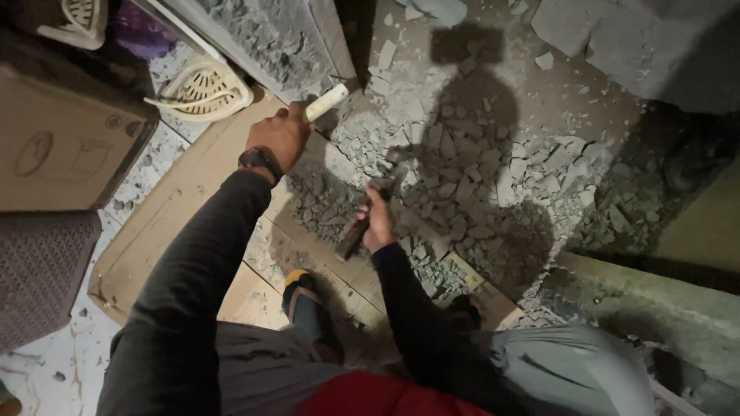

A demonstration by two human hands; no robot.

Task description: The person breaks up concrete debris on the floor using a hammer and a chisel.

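My left hand (pixel 281 137) is closed around a pale handle (pixel 327 102) that sticks out up and to the right, next to a broken grey wall slab (pixel 262 35); the tool's far end is hidden in shadow. A black watch (pixel 260 161) sits on that wrist. My right hand (pixel 375 221) grips the dark handle of a hammer (pixel 366 219), held low over a heap of broken grey rubble (pixel 478 177). The hammer's head points up and right and is blurred. Both sleeves are dark.
A flattened cardboard sheet (pixel 177 223) lies on the floor under my shoes (pixel 302 296). A cardboard box (pixel 62 146) stands at the left, with white plastic baskets (pixel 202 91) behind it. A grey ledge (pixel 647 304) runs along the lower right. Rubble bits cover the tiles.
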